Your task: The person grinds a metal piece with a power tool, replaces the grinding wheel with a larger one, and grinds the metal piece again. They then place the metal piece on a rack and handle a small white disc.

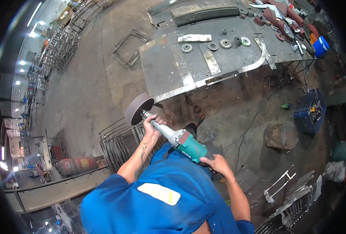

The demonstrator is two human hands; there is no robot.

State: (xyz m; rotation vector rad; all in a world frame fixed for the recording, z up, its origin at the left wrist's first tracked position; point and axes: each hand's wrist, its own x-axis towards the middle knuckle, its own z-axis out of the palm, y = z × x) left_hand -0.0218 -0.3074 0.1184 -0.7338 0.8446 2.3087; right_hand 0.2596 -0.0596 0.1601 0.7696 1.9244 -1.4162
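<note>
A teal and grey straight grinder (188, 145) lies slantwise across the front of my blue work clothes. On its far end sits a wide brown abrasive wheel (135, 109), close to the table's near left corner. My left hand (153, 124) is wrapped round the grey neck just behind the wheel. At the other end, my right hand (217, 163) grips the dark rear handle. Whether a finger presses a switch is hidden.
Ahead stands a metal-topped table (157, 70) with discs, metal strips and a curved strip (263, 56). A blue crate (310, 113) and a round stump-like block (281, 135) are at right. Metal frames (118, 146) stand at left. A cable (255, 117) crosses the floor.
</note>
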